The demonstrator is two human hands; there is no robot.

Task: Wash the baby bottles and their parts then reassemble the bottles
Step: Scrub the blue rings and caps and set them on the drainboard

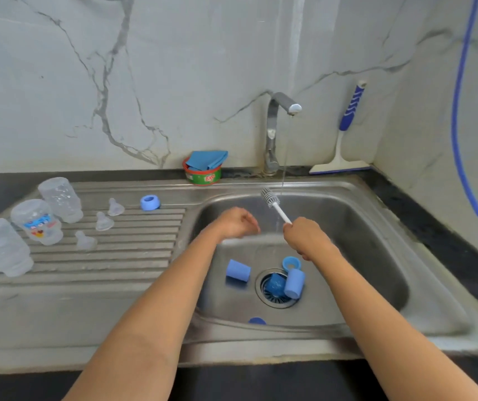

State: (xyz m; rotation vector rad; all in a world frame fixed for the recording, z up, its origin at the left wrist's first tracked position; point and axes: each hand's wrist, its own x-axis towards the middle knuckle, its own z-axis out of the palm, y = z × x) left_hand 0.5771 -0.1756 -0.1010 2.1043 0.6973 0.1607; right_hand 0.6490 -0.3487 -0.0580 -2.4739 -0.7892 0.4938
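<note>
Blue plastic caps (237,270) lie at the bottom of the shiny steel sink (376,233), by the drain. Above them the left hand (237,222) is curled and looks empty. The right hand (304,235) grips the white bottle brush (271,198), bristles up near the running silver tap (272,134). It would be best to pick up one cap, twist the brush inside, then rinse. Clear plastic bottles (36,221) stand upside down on the ridged draining board (130,256).

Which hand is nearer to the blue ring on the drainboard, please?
Left. The left hand is over the sink, just right of the ring; the right hand, gripping the brush, is farther right.
</note>
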